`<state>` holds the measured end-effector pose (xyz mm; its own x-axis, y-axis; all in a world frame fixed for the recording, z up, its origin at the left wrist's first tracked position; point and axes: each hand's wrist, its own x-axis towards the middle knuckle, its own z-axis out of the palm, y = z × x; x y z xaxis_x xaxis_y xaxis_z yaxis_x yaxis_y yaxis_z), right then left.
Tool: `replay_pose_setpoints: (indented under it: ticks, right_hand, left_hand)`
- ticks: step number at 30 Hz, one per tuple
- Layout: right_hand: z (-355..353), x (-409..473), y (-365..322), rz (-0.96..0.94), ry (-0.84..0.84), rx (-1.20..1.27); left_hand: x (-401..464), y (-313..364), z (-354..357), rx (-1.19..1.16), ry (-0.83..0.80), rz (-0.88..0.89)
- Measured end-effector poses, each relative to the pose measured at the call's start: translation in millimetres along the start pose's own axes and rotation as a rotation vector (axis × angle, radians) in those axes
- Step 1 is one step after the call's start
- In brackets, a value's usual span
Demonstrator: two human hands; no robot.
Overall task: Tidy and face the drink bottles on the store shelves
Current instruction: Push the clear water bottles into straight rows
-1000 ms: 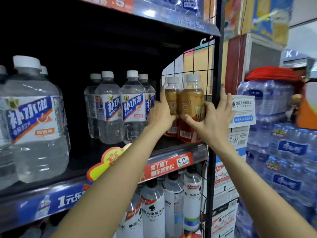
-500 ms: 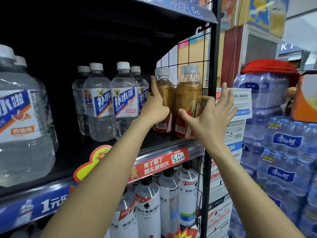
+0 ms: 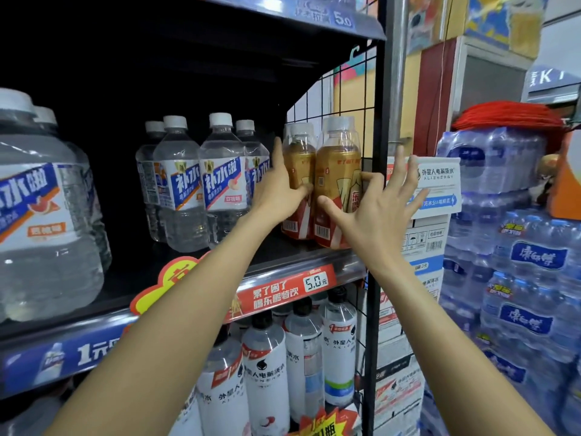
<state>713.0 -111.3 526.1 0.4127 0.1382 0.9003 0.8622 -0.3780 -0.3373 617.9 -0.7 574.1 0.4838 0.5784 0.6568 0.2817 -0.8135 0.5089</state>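
Note:
Two golden drink bottles with white caps stand at the right end of the middle shelf [image 3: 314, 256]. My left hand [image 3: 276, 191] lies against the left side of the left golden bottle [image 3: 298, 165], its fingers curling round the front of it. My right hand [image 3: 377, 212] pinches the right golden bottle [image 3: 338, 180] between the thumb on its front and the index finger on its right side. The other fingers are spread. Both bottles are upright, and a barcode shows low on each.
Clear water bottles with blue labels [image 3: 220, 184] stand just left of my left hand, and a larger one [image 3: 41, 215] is at the near left. A wire mesh panel [image 3: 371, 99] closes the shelf's right end. White bottles [image 3: 267, 372] fill the shelf below. Wrapped water packs [image 3: 518, 278] and cartons [image 3: 424, 243] are stacked to the right.
Both hands stay on the two golden bottles. My right index finger has curled round the right bottle's side. The view has shifted a little.

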Motion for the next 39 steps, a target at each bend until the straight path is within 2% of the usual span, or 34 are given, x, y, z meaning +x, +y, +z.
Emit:
replay_pose_setpoints:
  ticks: [2, 4, 6, 9, 14, 20, 29, 31, 35, 37, 39]
  right_hand:
    - [2.1, 0.4, 0.2, 0.011, -0.002, 0.025]
    - [3.6, -2.4, 1.3, 0.013, -0.006, 0.058]
    - [6.1, -9.4, 4.0, -0.001, -0.020, 0.134]
    - [7.7, -17.6, 10.0, 0.016, -0.010, 0.220]
    - [4.2, -15.4, 12.2, 0.019, -0.003, 0.217]
    - [3.0, -15.7, 30.9, -0.075, -0.007, 0.250]
    - [3.1, -17.6, 21.6, -0.134, 0.043, 0.248]
    - [-3.4, -16.7, 14.8, -0.197, 0.102, 0.246]
    - [-18.3, -15.2, -13.5, -0.404, 0.182, 0.370]
    - [-20.9, -16.3, -34.9, -0.457, 0.103, 0.474]
    - [-17.3, -14.4, -58.1, -0.478, -0.015, 0.535]
  left_hand:
    - [-1.7, 3.4, 1.5, -0.120, -0.053, -0.005]
    - [-5.7, 11.5, 8.1, -0.319, -0.068, -0.094]
    - [-10.6, 18.9, 18.1, -0.555, -0.052, -0.194]
    - [-14.2, 26.8, 33.1, -0.686, 0.003, -0.225]
    - [-11.1, 43.5, 50.3, -0.659, 0.123, -0.288]
    - [-7.5, 47.0, 66.8, -0.683, 0.249, -0.283]
    - [-9.5, 47.4, 54.0, -0.675, 0.183, -0.318]
    - [-16.1, 48.7, 38.8, -0.701, 0.190, -0.287]
    - [-49.8, 43.5, -12.0, -0.661, 0.277, -0.072]
    - [-70.8, 31.1, -42.5, -0.520, 0.316, 0.090]
    - [-85.7, 15.3, -70.7, -0.266, 0.392, 0.235]
